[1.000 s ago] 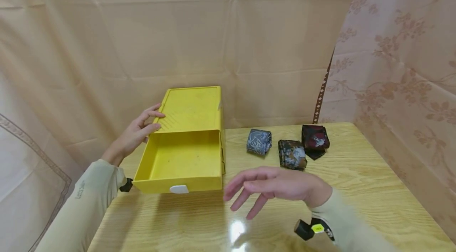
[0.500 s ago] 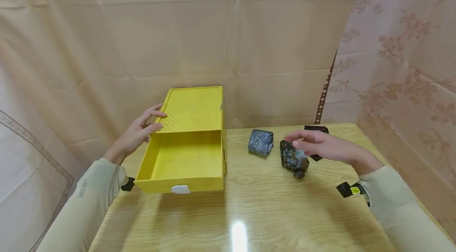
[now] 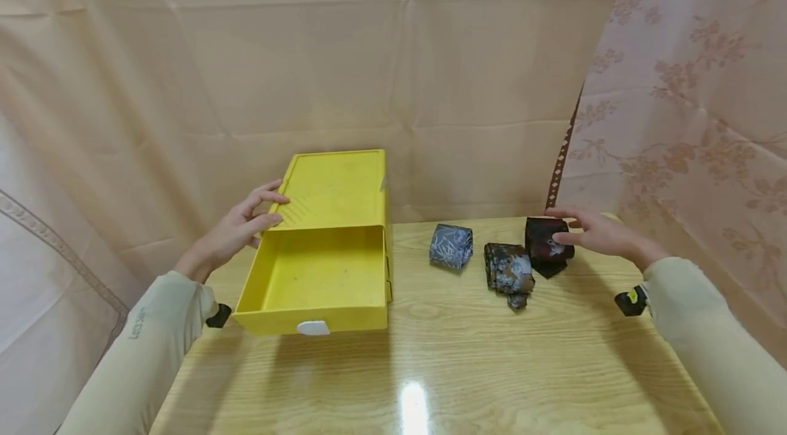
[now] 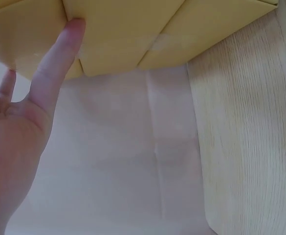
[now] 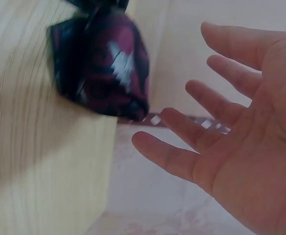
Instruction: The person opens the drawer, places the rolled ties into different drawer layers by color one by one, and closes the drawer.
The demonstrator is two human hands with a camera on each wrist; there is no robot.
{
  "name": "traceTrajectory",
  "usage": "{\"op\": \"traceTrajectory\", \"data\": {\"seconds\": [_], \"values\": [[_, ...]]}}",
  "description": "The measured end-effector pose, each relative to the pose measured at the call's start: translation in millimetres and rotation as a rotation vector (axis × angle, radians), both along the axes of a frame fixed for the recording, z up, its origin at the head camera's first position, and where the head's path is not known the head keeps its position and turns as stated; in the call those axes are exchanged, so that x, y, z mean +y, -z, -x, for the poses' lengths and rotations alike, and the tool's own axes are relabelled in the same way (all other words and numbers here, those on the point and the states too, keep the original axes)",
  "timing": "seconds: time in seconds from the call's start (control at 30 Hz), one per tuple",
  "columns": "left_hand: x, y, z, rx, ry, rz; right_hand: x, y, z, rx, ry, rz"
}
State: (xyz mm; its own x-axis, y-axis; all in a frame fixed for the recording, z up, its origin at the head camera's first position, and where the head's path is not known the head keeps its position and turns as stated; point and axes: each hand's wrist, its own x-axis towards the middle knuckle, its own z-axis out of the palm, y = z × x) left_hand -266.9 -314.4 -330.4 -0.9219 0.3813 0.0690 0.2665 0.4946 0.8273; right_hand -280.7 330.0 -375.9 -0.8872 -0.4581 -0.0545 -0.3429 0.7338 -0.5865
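Observation:
My left hand (image 3: 236, 223) rests on the left edge of a yellow drawer box (image 3: 338, 182), fingers on its top. In the left wrist view the thumb (image 4: 57, 63) touches the side of the yellow box (image 4: 118, 34). The box's drawer (image 3: 310, 319) is pulled out and bare inside. With fingers spread, my right hand (image 3: 596, 233) hovers beside a rolled dark red tie (image 3: 544, 240). The right wrist view shows this tie (image 5: 116, 68) apart from the fingers (image 5: 165, 156). Left of it lie a rolled brown-and-grey floral tie (image 3: 510, 268) and a rolled blue-grey tie (image 3: 451, 246).
A wooden table (image 3: 467, 367) bears everything. Behind it hangs a beige curtain (image 3: 479, 80), with a pink floral curtain (image 3: 707, 114) at the right. The drawer carries a white handle (image 3: 313, 328) and overhangs the table.
My right hand has moved right and away from me, from beside the drawer, past the floral tie, to the dark red tie. My left hand stays on the box.

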Motion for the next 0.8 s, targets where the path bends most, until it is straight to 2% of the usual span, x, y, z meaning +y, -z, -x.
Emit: {"op": "traceTrajectory", "data": {"seconds": [0.13,0.37,0.67,0.8], "values": [[-1.0,-0.3,-0.1,-0.019,0.009,0.011,10,8.9,9.4,-0.026,0.045,-0.02],[-2.1,0.9,0.9,-0.024,0.003,0.021,17,33.7,21.3,-0.226,0.147,0.112],[-3.0,0.1,-0.6,-0.018,0.001,0.011,13,51.3,31.1,-0.275,0.205,0.242],[-2.3,1.2,0.4,-0.023,0.006,0.002,15,59.1,33.7,-0.273,0.224,0.268]]}}
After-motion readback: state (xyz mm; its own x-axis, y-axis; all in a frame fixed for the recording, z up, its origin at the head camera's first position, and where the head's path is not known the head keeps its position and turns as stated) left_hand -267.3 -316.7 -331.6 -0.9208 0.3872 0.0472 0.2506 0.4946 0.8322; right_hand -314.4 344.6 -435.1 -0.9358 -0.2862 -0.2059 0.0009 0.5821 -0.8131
